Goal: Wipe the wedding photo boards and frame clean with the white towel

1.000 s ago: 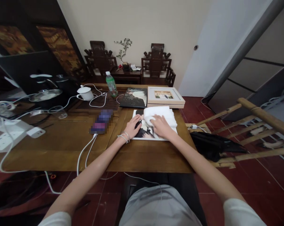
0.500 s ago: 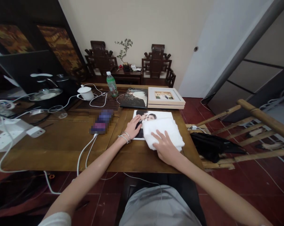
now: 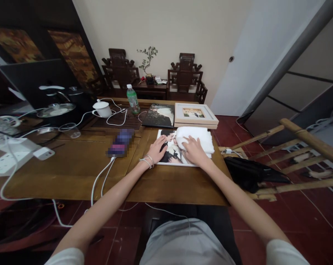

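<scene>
A photo print (image 3: 170,151) of a couple lies flat on the wooden table in front of me. My left hand (image 3: 157,149) rests on its left edge, fingers stretched out and holding nothing. A folded white cloth (image 3: 201,140) covers the upper right part of the print. On that cloth lies my right hand (image 3: 193,150), gripping it with bent fingers and pressing it against the print. The cloth hides the print's upper right corner.
Behind the print are a dark photo panel (image 3: 159,115) and a stacked light picture frame (image 3: 195,114). Leftward stand a phone (image 3: 121,142) on a cable, a green-labelled bottle (image 3: 132,99), a white lidded cup (image 3: 102,109), a plastic cup (image 3: 69,130) and a power strip (image 3: 10,160).
My right hand has moved the white cloth away from me, up over the print. More of the print's lower part now shows. The left hand stays in place.
</scene>
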Demonstrator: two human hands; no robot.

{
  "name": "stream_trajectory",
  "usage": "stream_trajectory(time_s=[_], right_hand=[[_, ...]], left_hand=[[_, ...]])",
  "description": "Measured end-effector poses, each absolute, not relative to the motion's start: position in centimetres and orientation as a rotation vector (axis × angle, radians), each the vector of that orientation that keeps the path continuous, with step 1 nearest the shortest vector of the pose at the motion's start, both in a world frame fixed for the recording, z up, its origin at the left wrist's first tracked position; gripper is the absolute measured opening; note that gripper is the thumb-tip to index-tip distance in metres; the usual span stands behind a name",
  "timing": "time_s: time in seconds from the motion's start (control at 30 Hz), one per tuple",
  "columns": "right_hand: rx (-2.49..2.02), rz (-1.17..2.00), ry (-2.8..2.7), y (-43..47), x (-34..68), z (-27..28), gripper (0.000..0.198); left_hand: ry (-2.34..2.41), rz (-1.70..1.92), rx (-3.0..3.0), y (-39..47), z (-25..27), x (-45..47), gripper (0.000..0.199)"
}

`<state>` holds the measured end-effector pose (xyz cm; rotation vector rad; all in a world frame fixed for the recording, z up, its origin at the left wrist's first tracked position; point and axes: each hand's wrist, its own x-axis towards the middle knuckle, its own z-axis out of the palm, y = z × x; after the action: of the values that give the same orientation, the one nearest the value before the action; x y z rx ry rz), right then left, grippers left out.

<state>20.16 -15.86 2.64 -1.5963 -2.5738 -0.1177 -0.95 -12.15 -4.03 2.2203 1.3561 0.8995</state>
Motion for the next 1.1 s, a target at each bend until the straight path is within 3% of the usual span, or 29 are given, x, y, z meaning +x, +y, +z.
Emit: stream_trajectory(time_s=[0.3, 0.47, 0.8, 1.1], right_hand=[[-1.188, -0.131, -2.821, -19.4, 15.5, 1.7, 0.039], [-0.951, 0.01, -2.889, -23.4, 18.4, 2.1, 0.033], [-1.397, -0.009, -2.624, -21.1, 24.6, 2.0, 0.035], [-1.587, -0.025, -2.547, -13.7, 18.8, 4.0, 0.036]], left_hand=[[1.366, 1.317, 1.929, -13.3, -1.6, -1.0, 0.054], [1.325, 1.289, 1.972, -13.5, -1.6, -1.0, 0.058], [1.298, 0.969, 2.25, -12.9, -3.4, -0.9, 0.046], [1.255, 0.975, 2.309, -12.7, -3.1, -0.9, 0.045]])
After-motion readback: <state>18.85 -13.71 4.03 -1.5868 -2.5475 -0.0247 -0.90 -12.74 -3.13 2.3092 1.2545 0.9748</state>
